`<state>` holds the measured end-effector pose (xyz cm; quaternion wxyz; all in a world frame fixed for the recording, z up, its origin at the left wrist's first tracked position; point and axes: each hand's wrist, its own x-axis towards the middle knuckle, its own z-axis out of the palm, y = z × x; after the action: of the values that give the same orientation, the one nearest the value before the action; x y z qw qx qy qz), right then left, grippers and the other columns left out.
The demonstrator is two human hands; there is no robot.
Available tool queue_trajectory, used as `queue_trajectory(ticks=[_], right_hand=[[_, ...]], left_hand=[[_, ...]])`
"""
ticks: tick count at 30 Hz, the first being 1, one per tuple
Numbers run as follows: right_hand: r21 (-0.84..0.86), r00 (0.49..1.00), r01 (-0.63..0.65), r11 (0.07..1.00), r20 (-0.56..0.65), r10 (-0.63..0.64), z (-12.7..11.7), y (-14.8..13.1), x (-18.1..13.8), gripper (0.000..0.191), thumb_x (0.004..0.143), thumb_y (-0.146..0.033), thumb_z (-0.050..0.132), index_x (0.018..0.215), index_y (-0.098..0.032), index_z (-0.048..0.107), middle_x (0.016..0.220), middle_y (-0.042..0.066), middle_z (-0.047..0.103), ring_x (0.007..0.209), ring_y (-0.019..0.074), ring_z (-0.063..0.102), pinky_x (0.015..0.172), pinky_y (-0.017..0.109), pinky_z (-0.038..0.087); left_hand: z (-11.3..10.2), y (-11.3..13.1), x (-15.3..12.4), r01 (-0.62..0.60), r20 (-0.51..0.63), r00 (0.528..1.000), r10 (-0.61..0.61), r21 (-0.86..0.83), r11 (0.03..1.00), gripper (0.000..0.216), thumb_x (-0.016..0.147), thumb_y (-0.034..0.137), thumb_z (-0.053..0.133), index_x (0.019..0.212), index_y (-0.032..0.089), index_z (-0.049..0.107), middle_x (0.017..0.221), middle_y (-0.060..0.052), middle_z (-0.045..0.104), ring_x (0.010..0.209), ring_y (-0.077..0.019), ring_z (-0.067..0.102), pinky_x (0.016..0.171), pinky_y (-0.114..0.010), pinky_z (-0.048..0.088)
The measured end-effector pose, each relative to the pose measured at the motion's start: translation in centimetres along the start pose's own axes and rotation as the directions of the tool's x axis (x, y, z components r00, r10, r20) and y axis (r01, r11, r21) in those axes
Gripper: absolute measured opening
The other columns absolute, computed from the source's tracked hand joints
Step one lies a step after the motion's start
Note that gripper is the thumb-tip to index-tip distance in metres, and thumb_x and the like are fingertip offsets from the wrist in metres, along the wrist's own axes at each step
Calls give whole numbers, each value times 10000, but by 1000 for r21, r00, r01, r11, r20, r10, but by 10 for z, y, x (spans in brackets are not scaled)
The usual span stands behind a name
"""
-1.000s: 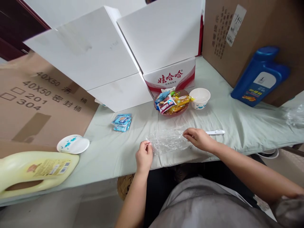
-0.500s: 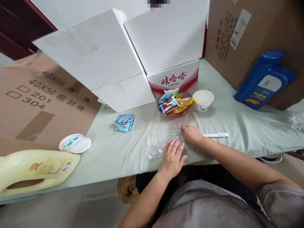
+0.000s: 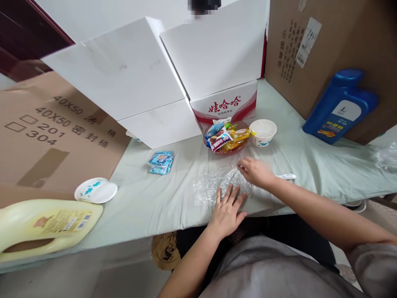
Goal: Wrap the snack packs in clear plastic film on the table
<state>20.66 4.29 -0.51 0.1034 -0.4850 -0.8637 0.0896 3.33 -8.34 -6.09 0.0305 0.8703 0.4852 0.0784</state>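
Note:
A crinkled sheet of clear plastic [image 3: 207,188] lies near the front edge of the cloth-covered table. My left hand [image 3: 228,211] rests on its near side, fingers spread. At the far right corner, my right hand [image 3: 256,170] is closed in a pinch on the plastic's edge, slightly raised. Behind my right wrist, a white plastic handle-like item [image 3: 288,176] shows only its right end; the wrist hides the rest. Just beyond the hands stands a reddish bowl [image 3: 228,152] of wrapped snacks, with a white paper bowl [image 3: 263,128] beside it.
Blue snack packets [image 3: 161,162] lie left of the plastic. Farther left are a tipped paper bowl [image 3: 93,190] and a pale yellow jug [image 3: 52,223]. White boxes [image 3: 124,74] stand at the back. A blue bottle [image 3: 338,107] leans by a brown carton [image 3: 285,54] on the right.
My right hand has lifted a little and shifted slightly right, drawing the plastic's edge along. My left hand's fingers have spread wider on the sheet. More of the white item is covered.

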Motion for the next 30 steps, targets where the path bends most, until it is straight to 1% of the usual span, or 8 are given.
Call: queue_trajectory(ticks=[2, 4, 9, 11, 15, 19, 25, 30], right_hand=[[12, 991, 112, 994, 73, -112, 8, -6, -16, 278, 974, -313, 417, 1007, -170, 653, 973, 93, 664, 881, 211, 617, 724, 287, 411], [-25, 990, 111, 993, 90, -109, 16, 1, -26, 255, 961, -274, 437, 977, -155, 662, 950, 110, 654, 905, 233, 599, 741, 303, 416], [-109, 987, -49, 993, -158, 31, 16, 31, -33, 288, 939, -162, 400, 1021, -126, 673, 1043, 167, 614, 960, 277, 541, 821, 375, 431], [-56, 979, 84, 995, -183, -93, 14, 29, -38, 279, 947, -195, 417, 1042, -145, 674, 1055, 150, 614, 978, 266, 530, 861, 382, 433], [16, 930, 368, 930, -10, -368, 22, 15, -53, 275, 918, -349, 536, 1078, -166, 665, 995, 114, 618, 923, 250, 541, 818, 375, 451], [4, 946, 325, 946, 15, -325, 29, 19, -66, 288, 899, -396, 563, 1003, -153, 678, 908, 109, 608, 859, 246, 544, 777, 378, 446], [48, 954, 290, 956, -98, -284, 20, 31, -67, 318, 890, -384, 581, 1117, -171, 648, 1099, 141, 598, 969, 267, 542, 848, 401, 450], [-25, 976, 214, 977, 46, -212, 4, 61, -70, 310, 884, -439, 589, 750, -173, 676, 809, 93, 597, 798, 233, 560, 753, 363, 454]], left_hand=[[1, 0, 0, 24, -16, 1000, -24, 9, 1000, 682, 912, 442, 513, 1503, 220, 254, 1568, -102, 284, 1469, -325, 168, 1148, -629, 189], [2, 0, -1, 50, -35, 998, -49, 15, 999, 712, 899, 461, 528, 1504, 202, 255, 1569, -118, 277, 1467, -341, 162, 1144, -624, 206], [1, 3, 1, 67, -35, 997, -67, 17, 998, 670, 893, 482, 525, 1480, 230, 320, 1567, -100, 287, 1460, -364, 166, 1137, -643, 197], [2, 4, 2, 69, -31, 997, -69, 20, 997, 685, 883, 469, 545, 1483, 234, 312, 1568, -98, 285, 1457, -370, 171, 1133, -651, 197], [4, -2, -4, 155, -92, 984, -152, 24, 988, 761, 855, 495, 582, 1494, 208, 285, 1557, -138, 296, 1440, -385, 218, 1110, -639, 259], [0, -25, -25, 299, -228, 932, -281, 50, 953, 616, 884, 423, 564, 1431, 190, 399, 1480, -174, 415, 1391, -385, 329, 1088, -623, 296], [-4, -55, -55, 243, -277, 936, -219, 56, 968, 470, 909, 373, 533, 1337, 180, 518, 1401, -155, 506, 1353, -342, 403, 1047, -519, 407], [1, -58, -61, 254, -244, 942, -232, 64, 965, 478, 927, 368, 503, 1374, 197, 485, 1438, -139, 474, 1363, -331, 388, 1049, -510, 410]])
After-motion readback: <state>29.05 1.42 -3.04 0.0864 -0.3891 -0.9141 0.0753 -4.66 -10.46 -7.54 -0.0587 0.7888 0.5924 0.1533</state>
